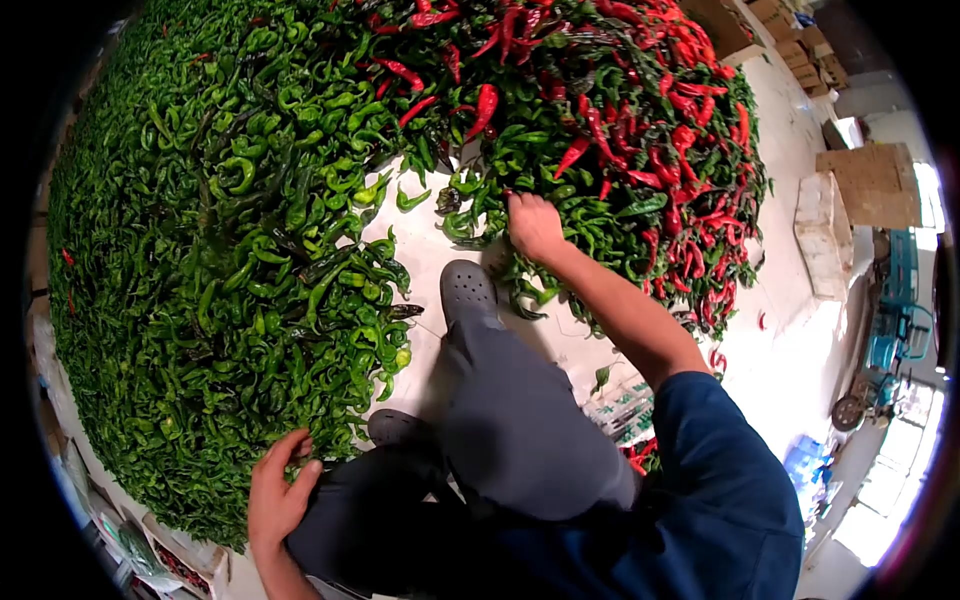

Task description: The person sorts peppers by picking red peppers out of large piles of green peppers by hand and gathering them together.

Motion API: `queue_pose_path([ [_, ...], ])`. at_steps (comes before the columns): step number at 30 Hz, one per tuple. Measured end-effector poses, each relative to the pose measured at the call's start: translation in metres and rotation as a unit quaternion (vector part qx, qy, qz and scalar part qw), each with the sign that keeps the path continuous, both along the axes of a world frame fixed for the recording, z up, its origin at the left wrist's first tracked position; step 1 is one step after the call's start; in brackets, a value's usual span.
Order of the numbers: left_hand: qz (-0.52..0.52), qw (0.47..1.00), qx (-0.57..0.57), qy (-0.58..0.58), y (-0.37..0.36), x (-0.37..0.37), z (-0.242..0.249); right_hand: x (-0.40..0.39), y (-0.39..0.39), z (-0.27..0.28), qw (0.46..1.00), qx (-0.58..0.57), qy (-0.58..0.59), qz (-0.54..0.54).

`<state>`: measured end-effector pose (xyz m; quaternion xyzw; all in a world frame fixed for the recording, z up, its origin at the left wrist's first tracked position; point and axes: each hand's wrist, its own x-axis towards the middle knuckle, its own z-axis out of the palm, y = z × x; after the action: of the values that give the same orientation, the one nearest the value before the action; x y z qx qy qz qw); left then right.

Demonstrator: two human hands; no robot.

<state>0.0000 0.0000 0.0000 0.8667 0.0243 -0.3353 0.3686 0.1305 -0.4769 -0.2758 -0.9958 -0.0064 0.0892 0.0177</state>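
My right hand (pixel 535 226) reaches to the near edge of a heap of green peppers mixed with red peppers (pixel 690 150). Its fingers are curled down at the green peppers, and whatever they may hold is hidden. Beside my knee, my left hand (pixel 283 488) hangs with thumb and fingers apart and nothing in it, close to the edge of a large spread of green peppers (pixel 230 260). A few loose green peppers (pixel 410 200) lie on the pale floor between the two heaps.
My grey shoe (pixel 468 288) stands on the floor between the heaps. Near my right leg is a crate (pixel 622 412) with red peppers by it. Cardboard boxes (pixel 868 185), a white foam box (pixel 822 235) and a teal wheeled machine (pixel 885 345) stand at the right.
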Motion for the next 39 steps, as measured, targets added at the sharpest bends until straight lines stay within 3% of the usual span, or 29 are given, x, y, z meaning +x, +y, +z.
queue_pose_path([
  [2, -0.037, 0.999, -0.007, 0.035, -0.007, -0.007, 0.015, -0.008, -0.005, -0.005, 0.995, -0.09, -0.043, 0.002],
  [3, -0.056, 0.998, 0.031, -0.01, -0.001, 0.052, -0.019, 0.077, 0.026, -0.062, 0.993, -0.077, -0.085, -0.02],
  [5, -0.11, 0.993, 0.048, 0.016, -0.01, 0.062, -0.027, 0.044, 0.035, -0.098, 0.991, -0.108, -0.05, -0.062],
  [9, -0.146, 0.989, -0.008, -0.006, -0.038, 0.117, -0.077, 0.033, 0.016, -0.087, 0.99, 0.085, 0.099, -0.05],
  [10, -0.145, 0.989, -0.014, 0.023, -0.05, 0.128, -0.085, 0.031, 0.002, -0.078, 0.952, 0.219, 0.21, -0.027],
  [11, -0.143, 0.988, -0.022, 0.05, -0.064, 0.138, -0.094, 0.028, -0.008, -0.061, 0.922, 0.34, 0.156, -0.097],
  [13, -0.146, 0.986, -0.045, 0.059, -0.083, 0.154, -0.125, 0.039, -0.039, -0.026, 0.884, 0.433, 0.067, -0.161],
  [14, -0.15, 0.985, -0.057, 0.06, -0.092, 0.159, -0.138, 0.047, -0.039, 0.02, 0.8, 0.517, 0.092, -0.288],
  [15, -0.154, 0.984, -0.069, 0.063, -0.1, 0.156, -0.15, 0.042, -0.058, 0.018, 0.758, 0.57, 0.034, -0.316],
  [17, -0.18, 0.976, -0.102, 0.066, -0.113, 0.144, -0.165, 0.031, -0.076, 0.025, 0.831, 0.495, -0.026, -0.254],
  [19, -0.197, 0.97, -0.111, 0.083, -0.116, 0.136, -0.176, 0.015, -0.056, 0.04, 0.919, 0.316, -0.013, -0.237],
  [20, -0.202, 0.969, -0.103, 0.101, -0.115, 0.129, -0.181, 0.0, -0.05, 0.026, 0.939, 0.301, -0.054, -0.159],
  [21, -0.206, 0.967, -0.094, 0.121, -0.112, 0.123, -0.183, -0.013, -0.042, 0.018, 0.981, 0.183, -0.055, -0.04],
  [23, -0.183, 0.968, -0.068, 0.156, -0.104, 0.115, -0.183, -0.029, -0.016, 0.0, 0.998, 0.003, 0.069, 0.002],
  [25, -0.172, 0.969, -0.037, 0.173, -0.096, 0.111, -0.184, -0.029, -0.001, -0.025, 0.987, -0.089, 0.131, 0.015],
  [30, -0.166, 0.976, -0.049, 0.132, -0.082, 0.112, -0.186, -0.018, 0.003, -0.045, 0.976, -0.099, 0.19, 0.049],
  [33, -0.148, 0.978, -0.085, 0.117, -0.077, 0.114, -0.195, -0.021, -0.002, 0.011, 0.989, 0.008, 0.137, -0.055],
  [34, -0.147, 0.978, -0.097, 0.11, -0.075, 0.116, -0.197, -0.028, -0.012, 0.022, 0.992, 0.082, 0.056, -0.072],
  [35, -0.13, 0.979, -0.118, 0.099, -0.073, 0.115, -0.199, -0.036, -0.024, 0.036, 0.975, 0.159, 0.087, -0.128],
  [36, -0.117, 0.979, -0.139, 0.088, -0.071, 0.114, -0.201, -0.048, -0.03, 0.053, 0.89, 0.338, 0.138, -0.273],
  [37, -0.107, 0.978, -0.162, 0.079, -0.073, 0.112, -0.199, -0.066, -0.038, 0.068, 0.748, 0.498, 0.177, -0.401],
  [38, -0.07, 0.975, -0.164, 0.136, -0.076, 0.114, -0.197, -0.088, -0.051, 0.079, 0.578, 0.648, 0.179, -0.462],
  [39, -0.08, 0.977, -0.134, 0.146, -0.085, 0.119, -0.177, -0.106, -0.052, 0.099, 0.498, 0.687, 0.151, -0.507],
])
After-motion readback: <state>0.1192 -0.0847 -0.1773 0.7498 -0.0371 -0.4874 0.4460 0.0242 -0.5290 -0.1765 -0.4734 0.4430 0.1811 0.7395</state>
